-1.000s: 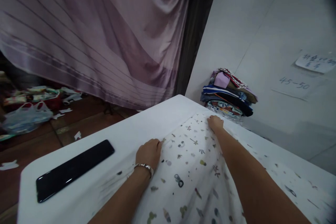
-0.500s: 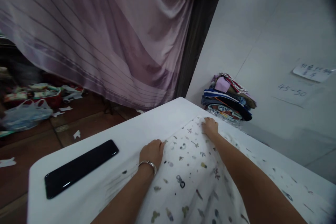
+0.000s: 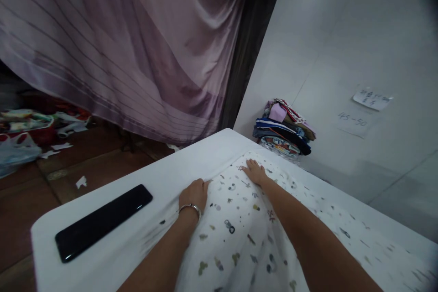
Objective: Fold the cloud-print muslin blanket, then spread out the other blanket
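Note:
A white cloth printed with small scattered motifs spreads over the white table and runs down toward me. At its left edge my left hand, with a silver bracelet on the wrist, is closed with the fabric edge at its fingertips. My right hand lies flat near the cloth's far end, fingers spread on the fabric. Between my forearms the cloth is raised in soft folds, and more of it extends to the right beyond my right arm.
A black phone-like slab lies on the table's left part. Folded fabrics are stacked against the white wall at the far right corner. A purple curtain hangs behind the table. Plastic bag and scraps lie on the floor.
My right hand has gone from a closed grip at the cloth's far edge to lying flat with spread fingers, slightly nearer. My left hand stays at the left edge. The view has turned slightly right.

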`<state>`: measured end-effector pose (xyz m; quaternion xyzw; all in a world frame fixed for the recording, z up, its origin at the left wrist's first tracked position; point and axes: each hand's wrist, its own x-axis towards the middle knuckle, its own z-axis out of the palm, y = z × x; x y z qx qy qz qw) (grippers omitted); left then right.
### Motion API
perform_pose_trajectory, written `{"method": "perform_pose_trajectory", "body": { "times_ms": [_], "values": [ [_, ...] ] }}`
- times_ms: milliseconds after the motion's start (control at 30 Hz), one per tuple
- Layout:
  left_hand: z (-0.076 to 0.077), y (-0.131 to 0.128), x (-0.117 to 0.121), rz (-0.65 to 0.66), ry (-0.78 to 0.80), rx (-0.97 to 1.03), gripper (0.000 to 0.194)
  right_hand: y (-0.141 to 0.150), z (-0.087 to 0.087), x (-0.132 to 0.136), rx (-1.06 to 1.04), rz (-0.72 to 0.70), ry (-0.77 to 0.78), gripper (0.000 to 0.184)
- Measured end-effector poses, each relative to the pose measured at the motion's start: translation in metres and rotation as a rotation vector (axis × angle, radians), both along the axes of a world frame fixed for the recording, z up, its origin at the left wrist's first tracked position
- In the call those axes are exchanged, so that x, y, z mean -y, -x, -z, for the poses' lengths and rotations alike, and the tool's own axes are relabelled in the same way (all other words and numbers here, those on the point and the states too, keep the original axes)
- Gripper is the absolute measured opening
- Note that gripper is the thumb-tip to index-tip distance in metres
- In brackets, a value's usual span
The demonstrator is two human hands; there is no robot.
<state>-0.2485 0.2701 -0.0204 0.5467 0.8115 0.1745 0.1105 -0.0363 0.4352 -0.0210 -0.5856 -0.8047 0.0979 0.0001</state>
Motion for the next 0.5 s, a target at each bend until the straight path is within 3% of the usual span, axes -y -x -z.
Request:
{"method": "perform_pose_trajectory", "body": {
  "times_ms": [133, 300, 400, 500],
  "values": [
    [0.001, 0.003, -0.003, 0.023, 0.027, -0.012, 0.042, -0.019, -0.011, 0.057, -0.049, -0.041, 0.023, 0.064],
    [-0.003, 0.008, -0.009, 0.052, 0.076, -0.029, 0.046, -0.091, -0.017, 0.204, -0.093, -0.147, -0.006, 0.059],
    [-0.005, 0.008, -0.012, 0.048, 0.097, -0.030, 0.047, -0.154, -0.010, 0.303, -0.047, -0.052, -0.058, 0.054],
    [-0.007, 0.009, -0.014, 0.026, 0.084, -0.017, 0.045, -0.222, 0.003, 0.386, -0.002, 0.180, -0.100, 0.053]
  ]
}}
